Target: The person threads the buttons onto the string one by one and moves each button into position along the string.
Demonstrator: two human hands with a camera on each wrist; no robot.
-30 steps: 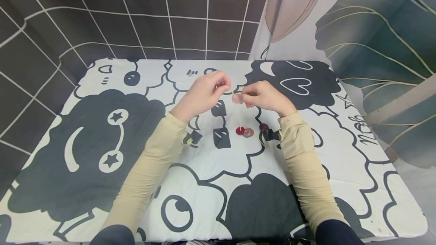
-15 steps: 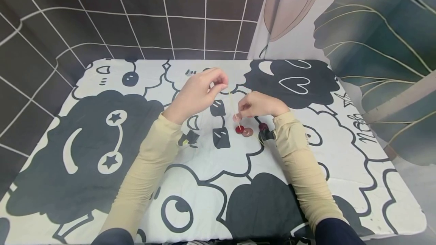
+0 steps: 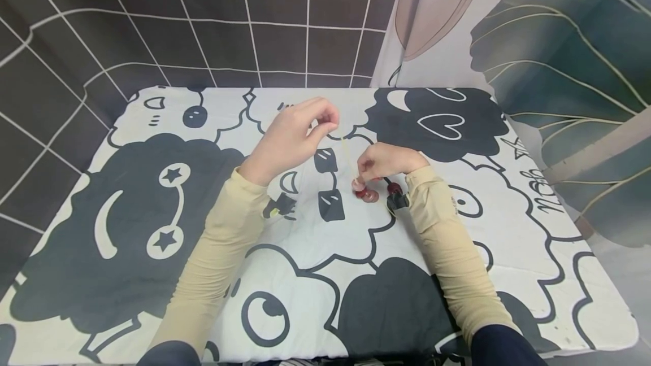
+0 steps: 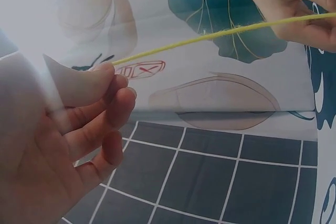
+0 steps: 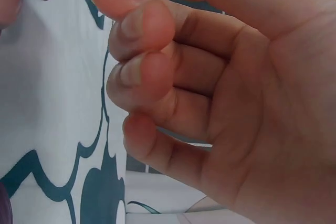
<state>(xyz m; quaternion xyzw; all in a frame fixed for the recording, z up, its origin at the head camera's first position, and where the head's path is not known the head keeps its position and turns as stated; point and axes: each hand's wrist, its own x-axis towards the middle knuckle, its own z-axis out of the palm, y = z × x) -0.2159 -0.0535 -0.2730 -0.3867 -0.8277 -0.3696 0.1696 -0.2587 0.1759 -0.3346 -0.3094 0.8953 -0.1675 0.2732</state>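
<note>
Cartoon-printed tablecloth (image 3: 168,275): a yellow cord (image 3: 347,151) is pinched at its upper end by the left hand (image 3: 295,137); a pink bead (image 3: 359,184) at 5 o'clock is pinched by the right hand (image 3: 383,161).

Glossy red buttons (image 3: 364,193); thin matt yellow cord (image 4: 210,36) (fibrous); cloth table cover (image 3: 152,185).

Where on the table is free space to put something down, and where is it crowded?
Free: the tablecloth left of the left sleeve, and the near strip between both sleeves. Crowded: the middle, where the right hand meets the red and pink discs on the yellow string, which the left hand pinches.
</note>
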